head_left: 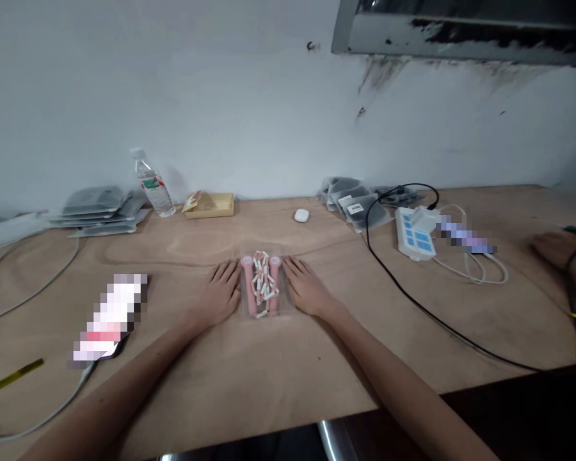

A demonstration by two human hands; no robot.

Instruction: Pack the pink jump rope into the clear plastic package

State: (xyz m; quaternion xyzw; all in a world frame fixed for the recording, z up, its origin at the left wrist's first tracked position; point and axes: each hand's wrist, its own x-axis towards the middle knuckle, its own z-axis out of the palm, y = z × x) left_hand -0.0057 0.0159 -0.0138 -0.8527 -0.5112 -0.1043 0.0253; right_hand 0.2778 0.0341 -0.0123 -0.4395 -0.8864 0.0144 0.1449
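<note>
A clear plastic packet (262,287) lies flat in the middle of the wooden table (278,371). Inside it are two pink handles and a bundle of small white beads or segments, like a skipping rope. My left hand (221,293) rests palm down on the table just left of the packet, fingers stretched out and touching its edge. My right hand (307,288) lies flat on the packet's right side in the same way. Neither hand holds anything.
A water bottle (152,182), a stack of grey pouches (98,208) and a small yellow box (211,205) stand at the back left. More grey pouches (358,202), a white power strip (415,232) with black cable (413,301) lie right. Another person's hand (554,246) rests far right.
</note>
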